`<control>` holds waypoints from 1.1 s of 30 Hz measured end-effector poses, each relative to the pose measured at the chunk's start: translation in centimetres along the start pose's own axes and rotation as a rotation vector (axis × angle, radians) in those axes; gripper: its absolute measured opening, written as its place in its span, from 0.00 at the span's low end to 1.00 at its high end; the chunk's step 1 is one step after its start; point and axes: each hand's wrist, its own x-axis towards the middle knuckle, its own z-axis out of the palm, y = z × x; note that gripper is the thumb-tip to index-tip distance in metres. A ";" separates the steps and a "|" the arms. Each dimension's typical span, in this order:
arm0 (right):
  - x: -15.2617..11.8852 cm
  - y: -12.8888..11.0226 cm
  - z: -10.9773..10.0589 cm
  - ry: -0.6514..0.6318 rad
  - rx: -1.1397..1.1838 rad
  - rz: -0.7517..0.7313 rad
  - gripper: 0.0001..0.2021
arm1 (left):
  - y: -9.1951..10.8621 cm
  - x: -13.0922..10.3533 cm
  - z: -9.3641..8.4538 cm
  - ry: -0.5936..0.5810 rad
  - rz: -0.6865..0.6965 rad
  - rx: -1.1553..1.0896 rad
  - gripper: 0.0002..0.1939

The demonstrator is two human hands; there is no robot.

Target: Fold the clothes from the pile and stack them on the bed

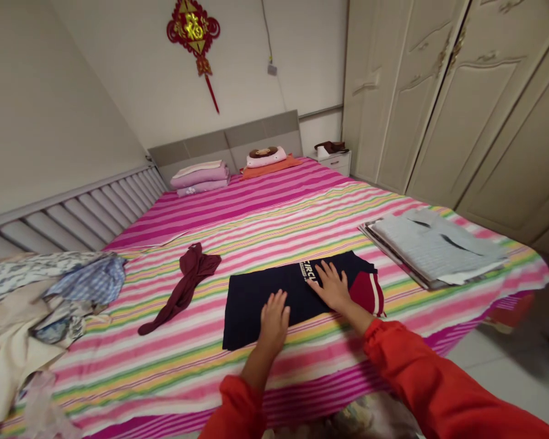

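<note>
A navy T-shirt with white lettering and a dark red sleeve with pale bands lies folded lengthwise on the striped bedsheet. My left hand rests flat on its near edge, left of the middle. On the chest, by the lettering, lies my right hand, fingers spread and covering part of the print. Neither hand grips the cloth. To the left is a crumpled maroon garment with one long narrow end. A stack of folded grey clothes sits to the right.
Loose clothes are heaped along the left side. Folded lilac bedding and a pink pillow over orange cloth lie by the headboard. A slatted rail borders the left. Wardrobes and a bedside cabinet stand right.
</note>
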 end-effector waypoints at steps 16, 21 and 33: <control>-0.7 2.0 3.1 0.103 0.006 -0.072 0.32 | -2.7 8.6 0.6 -0.095 0.051 0.326 0.25; -0.9 1.5 2.3 0.067 -0.007 -0.049 0.33 | -1.8 10.1 2.4 -0.155 0.132 0.332 0.25; -0.5 0.7 0.7 -0.052 0.021 0.005 0.35 | -8.2 6.9 -3.0 0.091 -0.197 0.552 0.27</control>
